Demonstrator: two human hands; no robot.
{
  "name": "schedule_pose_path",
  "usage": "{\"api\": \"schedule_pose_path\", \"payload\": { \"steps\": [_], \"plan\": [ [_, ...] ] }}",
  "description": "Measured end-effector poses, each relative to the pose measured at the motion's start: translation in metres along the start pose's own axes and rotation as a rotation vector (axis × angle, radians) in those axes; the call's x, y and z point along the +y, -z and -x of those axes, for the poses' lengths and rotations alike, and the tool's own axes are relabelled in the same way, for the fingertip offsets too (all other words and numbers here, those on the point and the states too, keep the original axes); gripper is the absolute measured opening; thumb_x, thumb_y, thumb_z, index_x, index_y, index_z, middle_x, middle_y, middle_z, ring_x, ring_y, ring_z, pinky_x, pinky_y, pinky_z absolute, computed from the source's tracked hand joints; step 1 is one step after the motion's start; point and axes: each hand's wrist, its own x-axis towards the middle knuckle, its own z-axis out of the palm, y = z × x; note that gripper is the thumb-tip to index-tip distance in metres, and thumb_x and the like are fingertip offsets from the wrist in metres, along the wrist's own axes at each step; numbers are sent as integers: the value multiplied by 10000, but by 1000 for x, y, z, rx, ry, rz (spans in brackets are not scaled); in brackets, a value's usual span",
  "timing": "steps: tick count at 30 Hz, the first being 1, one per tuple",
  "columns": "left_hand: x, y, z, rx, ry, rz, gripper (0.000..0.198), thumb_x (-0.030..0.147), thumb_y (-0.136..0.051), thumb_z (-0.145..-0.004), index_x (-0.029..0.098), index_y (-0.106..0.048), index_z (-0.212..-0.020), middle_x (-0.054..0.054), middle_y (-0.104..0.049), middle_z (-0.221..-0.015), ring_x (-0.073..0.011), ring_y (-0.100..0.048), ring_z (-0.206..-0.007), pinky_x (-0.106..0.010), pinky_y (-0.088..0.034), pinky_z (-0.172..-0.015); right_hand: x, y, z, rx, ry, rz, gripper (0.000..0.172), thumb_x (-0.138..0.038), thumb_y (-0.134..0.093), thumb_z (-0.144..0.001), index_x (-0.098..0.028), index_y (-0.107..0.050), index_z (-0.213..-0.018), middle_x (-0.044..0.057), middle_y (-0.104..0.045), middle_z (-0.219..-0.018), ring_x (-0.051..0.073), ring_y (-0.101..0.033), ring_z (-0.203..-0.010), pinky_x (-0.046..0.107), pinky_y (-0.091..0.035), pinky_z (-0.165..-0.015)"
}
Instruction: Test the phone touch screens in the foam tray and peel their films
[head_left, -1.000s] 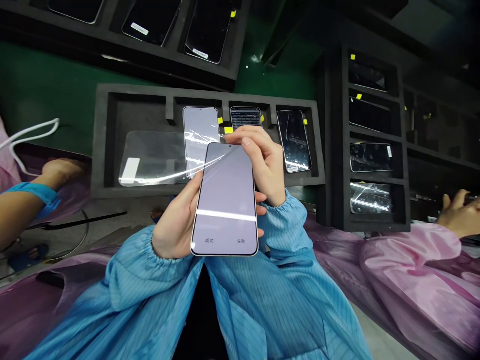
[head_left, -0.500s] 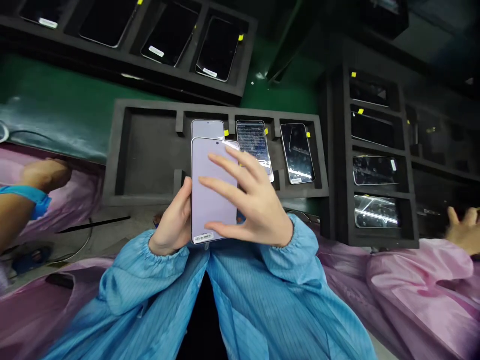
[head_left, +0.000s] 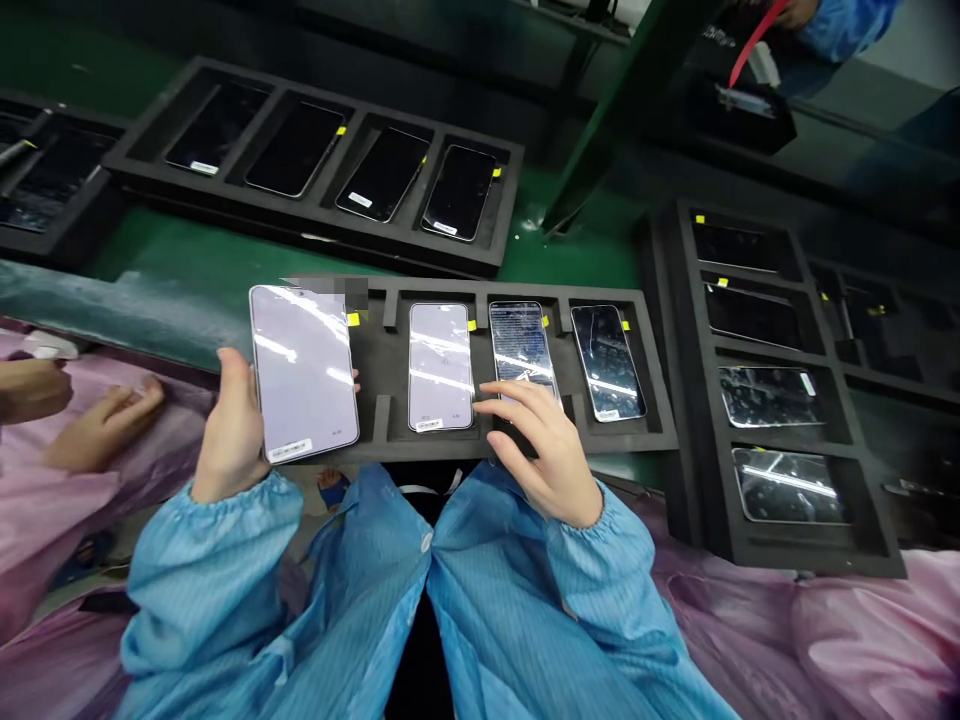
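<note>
Pale-lilac glass smartphone point(head_left: 304, 370) is gripped in my left hand point(head_left: 232, 430), above the left end of the black foam tray point(head_left: 654, 400). My open right hand point(head_left: 544, 450), well apart, reaches over the tray, its fingertips point(head_left: 517, 392) at the lower edge of a text-screened phone point(head_left: 519, 340).

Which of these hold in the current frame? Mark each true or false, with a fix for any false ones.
1. The left hand grips a phone by its edges, screen up. True.
2. The foam tray in front holds three phones in its slots. True.
3. The right hand lifts a phone clear of the tray. False: its fingers lie over the lower end of the text-screen phone in its slot.
4. The text-screen phone sits rightmost of the three. False: it is the middle one, with a dark-screened phone to its right.
5. A co-worker's hand is at far left, above a pink sleeve. True.
</note>
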Motion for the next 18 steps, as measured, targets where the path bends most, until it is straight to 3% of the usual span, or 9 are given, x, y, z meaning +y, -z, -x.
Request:
{"api": "schedule_pose_path", "payload": {
  "steps": [5, 8, 11, 14, 16, 18],
  "plan": [
    [-4, 0, -25, -12, -98, -191, 790, 760, -290, -898, 158, -525, -1352, -65, -765, -968, -219, -715, -851, -285, -584, -700, 6, -10, -15, -37, -27, 94, 225, -269, -535, -985, -203, -631, -1178, 89, -679, -1245, 236, -593, -1193, 427, -489, -1011],
    [-5, 3, -29, -15, -156, -234, 733, 734, -404, -887, 179, -526, -1350, -71, -746, -1078, -214, -699, -934, -257, -566, -712, 11, -15, -27, -93, -21, 193, 247, -274, -529, -984, -203, -626, -1200, 96, -674, -1271, 255, -596, -1205, 450, -480, -1014],
    [-5, 10, -21, 69, -213, -258, 720, 694, -421, -906, 153, -505, -1375, -102, -686, -1226, -223, -659, -1074, -229, -547, -715, 14, -18, -36, -125, 4, 238, 258, -266, -523, -983, -188, -634, -1203, 105, -671, -1281, 263, -600, -1208, 464, -462, -1036],
    [-9, 20, -8, 233, -433, -377, 610, 596, -409, -954, 165, -531, -1369, -101, -635, -1312, -231, -609, -1198, -305, -559, -910, 13, -20, -37, -91, 20, 217, 243, -275, -516, -990, -201, -649, -1180, 98, -683, -1262, 246, -611, -1184, 453, -470, -1029],
    [-16, 28, -2, 355, -628, -578, 501, 499, -418, -976, 194, -572, -1342, -81, -598, -1375, -234, -555, -1287, -385, -468, -1109, 12, -23, -32, -48, 38, 194, 232, -272, -517, -990, -213, -657, -1165, 97, -684, -1259, 237, -614, -1168, 451, -479, -1013],
    [-26, 36, 1, 421, -704, -715, 451, 422, -487, -957, 216, -573, -1348, -69, -555, -1433, -237, -496, -1359, -408, -373, -1199, 11, -26, -25, -16, 66, 174, 230, -270, -520, -982, -222, -664, -1154, 105, -675, -1276, 244, -608, -1174, 461, -489, -990]
  ]
}}
